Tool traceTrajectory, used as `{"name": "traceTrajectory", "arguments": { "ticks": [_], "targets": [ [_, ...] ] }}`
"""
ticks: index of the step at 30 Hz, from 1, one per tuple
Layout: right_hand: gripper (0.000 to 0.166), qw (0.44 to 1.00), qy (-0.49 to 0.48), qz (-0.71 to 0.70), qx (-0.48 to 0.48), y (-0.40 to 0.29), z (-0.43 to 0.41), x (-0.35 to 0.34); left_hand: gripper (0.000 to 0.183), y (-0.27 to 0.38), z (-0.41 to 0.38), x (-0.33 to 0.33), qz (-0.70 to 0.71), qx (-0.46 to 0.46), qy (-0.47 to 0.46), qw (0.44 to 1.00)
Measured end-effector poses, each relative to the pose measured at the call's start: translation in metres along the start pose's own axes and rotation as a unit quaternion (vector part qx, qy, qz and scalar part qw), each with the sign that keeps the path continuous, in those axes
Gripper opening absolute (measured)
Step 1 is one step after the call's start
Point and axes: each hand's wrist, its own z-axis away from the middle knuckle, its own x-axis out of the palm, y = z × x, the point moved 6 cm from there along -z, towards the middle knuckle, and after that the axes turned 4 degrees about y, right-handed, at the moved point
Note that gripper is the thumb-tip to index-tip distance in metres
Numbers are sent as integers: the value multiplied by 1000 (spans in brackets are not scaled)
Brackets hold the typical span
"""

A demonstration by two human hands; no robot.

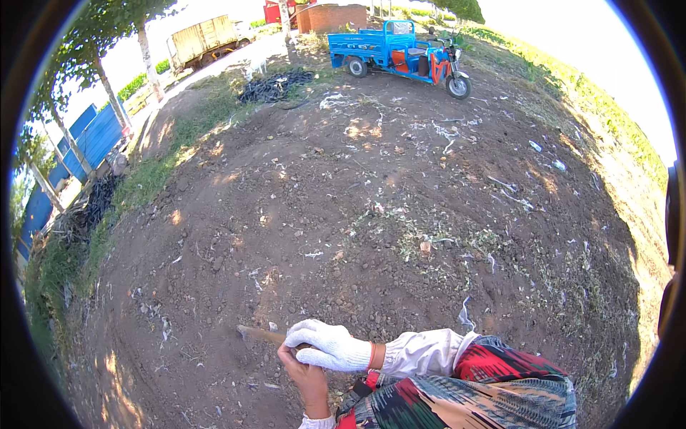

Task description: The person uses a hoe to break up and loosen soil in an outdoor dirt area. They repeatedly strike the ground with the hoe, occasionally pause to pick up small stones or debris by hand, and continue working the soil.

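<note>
A brown wooden handle or stick [263, 335] points left from my hands, its paler far end low over the soil. My right hand [329, 346], in a white knitted glove, is curled over the near part of it. Just below, my bare left hand [308, 378] has its fingers bent around the same part, touching the glove. The two hands hide the stick's near end. Pale cuffs and a red, green and grey patterned garment [445, 402] show at lower right.
Uneven bare soil [300, 214] carries plastic scraps and dry leaves. A blue cargo tricycle [396, 51] stands ahead, with a black heap [276, 86] and a pale animal [256, 67] to its left. Beyond are a truck [206, 40], trees and blue panels [96, 139].
</note>
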Motion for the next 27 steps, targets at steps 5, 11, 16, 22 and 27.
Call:
{"name": "traceTrajectory", "arguments": {
  "ticks": [5,11,16,22,27],
  "targets": [
    [31,999,7,30,21,26,5,-16,46,-14,-10,22,-32,-24,-42,998],
    [32,999,-2,24,40,38,4,-28,47,-31,-21,30,-52,-36,-56,996],
    [33,999,29,19,33,38,-1,-33,52,-52,-34,31,-10,-39,-77,996],
    [30,989,28,88,118,52,1,-44,43,-63,-45,42,111,-117,-181,970],
    [30,970,-3,152,192,57,1,-43,31,-101,-70,15,75,-160,-204,963]
  ]
}}
